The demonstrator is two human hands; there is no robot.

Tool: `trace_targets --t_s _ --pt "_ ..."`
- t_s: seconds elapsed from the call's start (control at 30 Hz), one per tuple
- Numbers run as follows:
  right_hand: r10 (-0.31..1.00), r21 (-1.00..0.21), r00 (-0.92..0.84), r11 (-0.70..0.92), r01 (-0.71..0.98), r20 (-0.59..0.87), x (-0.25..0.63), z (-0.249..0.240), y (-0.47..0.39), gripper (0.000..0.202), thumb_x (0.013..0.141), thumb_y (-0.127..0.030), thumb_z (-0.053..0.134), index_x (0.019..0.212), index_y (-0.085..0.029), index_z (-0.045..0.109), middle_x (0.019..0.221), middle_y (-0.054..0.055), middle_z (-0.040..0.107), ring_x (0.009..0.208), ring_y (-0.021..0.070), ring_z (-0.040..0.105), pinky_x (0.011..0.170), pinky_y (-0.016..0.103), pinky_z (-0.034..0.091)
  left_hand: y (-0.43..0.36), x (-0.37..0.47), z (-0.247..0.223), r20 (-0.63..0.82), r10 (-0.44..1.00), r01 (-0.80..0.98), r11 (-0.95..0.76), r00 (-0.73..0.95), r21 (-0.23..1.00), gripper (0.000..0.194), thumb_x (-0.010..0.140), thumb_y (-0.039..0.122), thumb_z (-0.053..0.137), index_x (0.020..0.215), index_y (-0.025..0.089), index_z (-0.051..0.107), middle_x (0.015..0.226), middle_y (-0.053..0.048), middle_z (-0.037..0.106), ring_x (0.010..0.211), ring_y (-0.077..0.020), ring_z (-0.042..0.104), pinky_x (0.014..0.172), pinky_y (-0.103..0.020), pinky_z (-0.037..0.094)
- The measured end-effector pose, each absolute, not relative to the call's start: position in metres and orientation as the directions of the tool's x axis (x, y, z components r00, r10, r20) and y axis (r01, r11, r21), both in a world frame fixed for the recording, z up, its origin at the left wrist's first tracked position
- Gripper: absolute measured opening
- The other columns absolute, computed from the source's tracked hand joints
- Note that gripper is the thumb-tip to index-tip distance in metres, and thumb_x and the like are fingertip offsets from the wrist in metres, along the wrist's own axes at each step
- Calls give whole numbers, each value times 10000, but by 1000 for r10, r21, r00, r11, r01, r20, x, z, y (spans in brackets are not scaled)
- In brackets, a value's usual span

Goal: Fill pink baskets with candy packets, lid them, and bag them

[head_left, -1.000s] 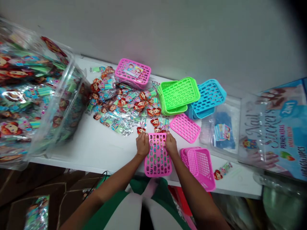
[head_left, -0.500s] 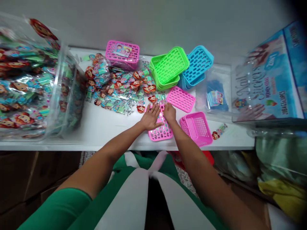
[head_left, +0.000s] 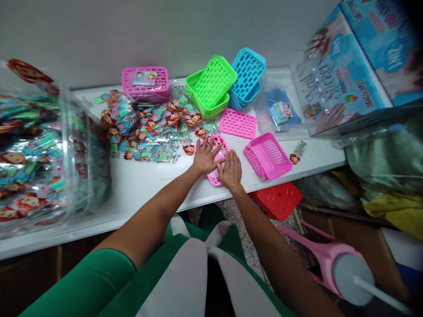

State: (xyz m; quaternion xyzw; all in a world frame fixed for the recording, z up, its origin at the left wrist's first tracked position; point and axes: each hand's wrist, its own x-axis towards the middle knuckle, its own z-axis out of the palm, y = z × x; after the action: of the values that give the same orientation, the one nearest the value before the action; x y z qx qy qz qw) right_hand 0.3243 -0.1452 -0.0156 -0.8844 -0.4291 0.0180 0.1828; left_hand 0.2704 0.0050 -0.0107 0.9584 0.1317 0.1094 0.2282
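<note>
While both my palms press toward the table (head_left: 139, 189), the pink lid (head_left: 214, 178) lies right beneath them, with bits of colour showing through its slots. My left hand (head_left: 205, 157) is flat on it, fingers spread wide and thumb stretched out toward my other hand, gripping nothing. My right hand (head_left: 231, 169) lies flat too, fingers held together and pointing away from me, covering the lid's right side; it is not closed around anything either. The two thumbs come very close, and I cannot tell whether they touch. Just beyond and to the left of my left hand spreads a pile of shiny packets (head_left: 155, 132) with red-haired dolls on them, and behind that pile stands a closed pink basket (head_left: 160, 83) with a picture card on top. Well off to the left of that hand is a big clear bin (head_left: 71, 167) full of the same packets. Ahead of my right hand there is a loose pink lid (head_left: 238, 123), with green baskets (head_left: 214, 83) and blue baskets (head_left: 248, 75) behind it. Near that hand, on its right, are pink open baskets (head_left: 277, 158), a single packet (head_left: 298, 152) past them, and farther forward a clear tray with small cards (head_left: 280, 112) in it.
</note>
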Motion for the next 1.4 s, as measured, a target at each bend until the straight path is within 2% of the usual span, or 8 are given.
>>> trace_targets --t_s 0.17,0.43,0.6,0.77,1.03,1.2,1.3,1.4 --pt "723 -319 679 -618 719 130 328 -16 -143 616 955 -403 277 1451 -40 247 1509 208 246 1418 265 149 1122 495 132 2 273 -11 161 201 108 -884 966 455 632 906 480 370 1436 138 322 1522 -160 260 1436 -273 114 1137 -537 -24" --pt "641 -324 755 -691 646 140 310 -7 -149 577 962 -401 270 1455 -101 267 1513 177 256 1406 258 189 1115 511 119 3 274 -11 149 191 103 -881 970 461 635 911 470 356 1448 137 293 1528 -143 247 1434 -280 122 1138 -537 -24" --pt "783 -320 613 -558 765 100 263 -16 -170 653 932 -443 382 1457 -79 252 1523 192 219 1430 269 118 1133 528 100 3 275 -11 166 186 95 -891 969 443 652 920 487 325 1440 94 300 1525 -164 246 1434 -285 120 1138 -532 -34" --pt "768 -242 627 -588 772 134 243 -32 -173 505 963 -294 361 1430 -106 335 1508 175 271 1430 277 124 1129 563 95 2 273 -13 166 193 104 -895 967 435 650 924 491 313 1443 99 294 1526 -164 242 1434 -283 117 1139 -536 -25" --pt "815 -223 560 -523 822 152 235 -39 -164 518 911 -67 346 1428 -97 341 1487 160 321 1427 262 148 1144 546 129 7 266 -11 144 194 135 -930 970 343 600 955 443 209 1445 108 294 1528 -143 251 1432 -250 143 1148 -508 2" --pt "812 -323 553 -480 816 190 241 -27 -167 473 931 -177 384 1395 -84 390 1454 164 385 1410 252 214 1148 513 167 5 271 -7 119 186 134 -928 975 349 683 922 538 265 1444 98 299 1522 -172 247 1428 -291 147 1129 -541 20" --pt "635 -519 720 -531 670 280 254 -16 -171 444 948 -245 349 1369 -128 432 1402 146 459 1360 225 328 1117 461 266 5 271 -3 126 174 124 -936 977 328 747 887 600 317 1463 128 262 1535 -170 206 1429 -307 130 1122 -550 22" --pt "124 -811 978 -546 211 170 280 -18 -172 438 946 -359 332 1272 -136 523 1265 164 561 1205 223 498 992 398 416 4 272 -1 133 166 121 -948 977 296 715 879 604 348 1465 202 274 1544 -136 200 1431 -295 133 1125 -542 14"
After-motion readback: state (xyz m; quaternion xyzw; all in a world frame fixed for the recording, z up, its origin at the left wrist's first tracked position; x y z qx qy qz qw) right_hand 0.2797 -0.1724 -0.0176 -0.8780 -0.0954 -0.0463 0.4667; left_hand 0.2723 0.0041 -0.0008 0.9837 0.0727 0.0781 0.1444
